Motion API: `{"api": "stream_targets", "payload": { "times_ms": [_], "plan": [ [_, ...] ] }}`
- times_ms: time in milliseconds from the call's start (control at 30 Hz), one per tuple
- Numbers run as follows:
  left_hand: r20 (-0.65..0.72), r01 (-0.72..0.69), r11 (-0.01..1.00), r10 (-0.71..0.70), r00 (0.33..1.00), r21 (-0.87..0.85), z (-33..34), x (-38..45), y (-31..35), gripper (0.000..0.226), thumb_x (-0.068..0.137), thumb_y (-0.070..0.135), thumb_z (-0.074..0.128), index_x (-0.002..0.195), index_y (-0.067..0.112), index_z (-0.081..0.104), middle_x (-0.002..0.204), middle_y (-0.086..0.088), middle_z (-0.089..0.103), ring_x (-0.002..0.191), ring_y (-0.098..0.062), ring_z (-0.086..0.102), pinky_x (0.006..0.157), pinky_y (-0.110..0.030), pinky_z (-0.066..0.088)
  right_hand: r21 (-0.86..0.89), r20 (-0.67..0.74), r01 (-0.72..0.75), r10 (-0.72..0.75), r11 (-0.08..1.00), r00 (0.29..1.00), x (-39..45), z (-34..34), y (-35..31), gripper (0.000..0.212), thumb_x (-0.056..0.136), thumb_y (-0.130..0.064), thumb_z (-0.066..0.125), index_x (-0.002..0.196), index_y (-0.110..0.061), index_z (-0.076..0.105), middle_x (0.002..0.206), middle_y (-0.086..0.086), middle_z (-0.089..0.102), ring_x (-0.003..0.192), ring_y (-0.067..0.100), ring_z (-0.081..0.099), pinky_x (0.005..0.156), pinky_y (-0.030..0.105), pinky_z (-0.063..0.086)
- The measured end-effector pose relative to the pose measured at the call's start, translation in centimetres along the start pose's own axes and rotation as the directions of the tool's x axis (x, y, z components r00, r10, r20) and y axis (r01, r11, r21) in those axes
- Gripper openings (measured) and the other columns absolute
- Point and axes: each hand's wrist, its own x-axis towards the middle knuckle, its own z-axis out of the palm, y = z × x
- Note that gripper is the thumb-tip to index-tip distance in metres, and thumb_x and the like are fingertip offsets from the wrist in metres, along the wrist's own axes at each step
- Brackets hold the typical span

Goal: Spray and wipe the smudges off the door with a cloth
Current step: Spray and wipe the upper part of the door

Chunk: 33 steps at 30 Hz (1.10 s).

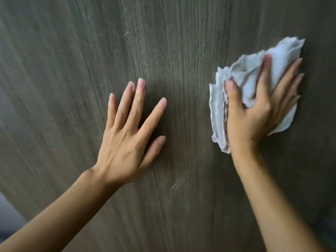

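A dark grey-brown wood-grain door (172, 42) fills almost the whole view. My right hand (254, 110) presses a crumpled pale blue-grey cloth (283, 53) flat against the door at the right, fingers spread over it and thumb on its left folds. My left hand (131, 135) lies flat on the bare door at the centre, fingers straight and spread, holding nothing. A faint whitish streak (173, 187) shows on the door below and between my hands. Another faint pale smudge (125, 34) sits higher up. No spray bottle is in view.
A lighter grey strip (7, 215) shows at the lower left past the door's edge. A dark patch (327, 224) sits at the lower right corner.
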Motion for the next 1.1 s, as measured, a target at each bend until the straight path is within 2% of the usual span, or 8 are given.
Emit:
{"api": "stream_targets", "payload": {
  "times_ms": [200,367,467,533,600,733,900,1100],
  "plan": [
    [-0.089,-0.025,1.000,0.025,0.996,0.000,-0.3,2.9,-0.7,0.059,0.100,0.041,0.027,0.148,0.008,0.023,0.148,-0.035,0.015,0.142,-0.047,0.006,0.117,-0.048,-0.006,0.107,0.115,0.295,-0.306,0.950,0.945,-5.0,-0.1,-5.2,0.053,0.094,-0.062,0.040,0.138,-0.033,0.046,0.151,0.015,0.030,0.141,0.041,0.029,0.116,0.056,0.020],
    [-0.061,-0.024,1.000,0.025,0.998,0.010,-0.9,3.9,-1.5,0.061,0.101,0.046,0.018,0.154,0.016,0.011,0.148,-0.034,0.014,0.146,-0.031,-0.002,0.117,-0.050,-0.006,0.295,0.233,0.714,-0.772,0.635,0.591,-9.5,-0.5,-5.3,0.043,0.094,-0.057,0.047,0.133,-0.040,0.054,0.149,-0.003,0.037,0.145,0.023,0.027,0.120,0.042,0.017],
    [-0.011,0.000,0.998,0.001,1.000,0.062,-1.2,5.5,-1.8,0.057,0.101,0.048,0.019,0.149,0.017,0.019,0.150,-0.029,0.013,0.147,-0.027,-0.006,0.118,-0.047,-0.007,0.291,0.249,0.808,-0.856,0.513,0.454,-6.2,-0.8,-1.6,0.042,0.096,-0.057,0.045,0.134,-0.040,0.053,0.153,-0.002,0.039,0.146,0.021,0.023,0.120,0.040,0.016],
    [-0.008,-0.015,0.995,0.015,1.000,0.097,-1.6,6.9,-2.2,0.058,0.101,0.049,0.022,0.149,0.015,0.022,0.150,-0.028,0.013,0.148,-0.025,-0.008,0.117,-0.047,-0.007,0.243,0.258,0.801,-0.833,0.547,0.490,-2.5,-1.3,1.6,0.043,0.096,-0.053,0.047,0.136,-0.036,0.050,0.153,0.005,0.034,0.147,0.026,0.023,0.119,0.046,0.017],
    [-0.016,-0.029,0.990,0.032,0.999,0.136,-2.2,8.3,-2.9,0.060,0.101,0.048,0.026,0.149,0.011,0.025,0.150,-0.028,0.015,0.148,-0.031,-0.004,0.117,-0.047,-0.008,0.157,0.247,0.719,-0.732,0.677,0.635,1.1,-1.5,4.2,0.047,0.096,-0.049,0.049,0.140,-0.031,0.045,0.151,0.010,0.033,0.141,0.035,0.030,0.114,0.056,0.024],
    [-0.021,-0.015,0.974,0.021,1.000,0.227,-3.5,10.6,-4.5,0.062,0.101,0.047,0.029,0.150,0.009,0.023,0.151,-0.032,0.019,0.141,-0.044,0.007,0.117,-0.050,-0.005,0.058,0.061,0.213,-0.217,0.975,0.974,6.0,-0.5,2.7,0.049,0.101,-0.047,0.046,0.139,-0.016,0.051,0.147,0.029,0.037,0.137,0.045,0.032,0.111,0.061,0.026],
    [-0.026,-0.043,0.986,0.047,0.999,0.161,-3.2,10.7,-4.9,0.071,0.099,0.055,0.017,0.153,0.012,0.002,0.150,-0.034,0.012,0.148,-0.032,-0.008,0.119,-0.047,-0.005,0.042,-0.061,-0.121,0.124,0.992,0.990,5.5,0.7,-3.2,0.052,0.102,-0.047,0.043,0.136,-0.010,0.055,0.146,0.030,0.038,0.137,0.043,0.036,0.114,0.053,0.027],
    [-0.178,-0.124,0.983,0.099,0.979,-0.135,-3.2,10.2,-5.6,0.073,0.096,0.060,0.017,0.153,0.020,-0.004,0.160,-0.007,-0.013,0.147,-0.024,-0.010,0.118,-0.047,-0.002,0.191,0.182,0.276,-0.311,0.942,0.933,-1.4,0.3,-9.5,0.051,0.096,-0.054,0.042,0.142,-0.033,0.043,0.153,0.008,0.034,0.145,0.033,0.024,0.117,0.053,0.017]
  ]
}}
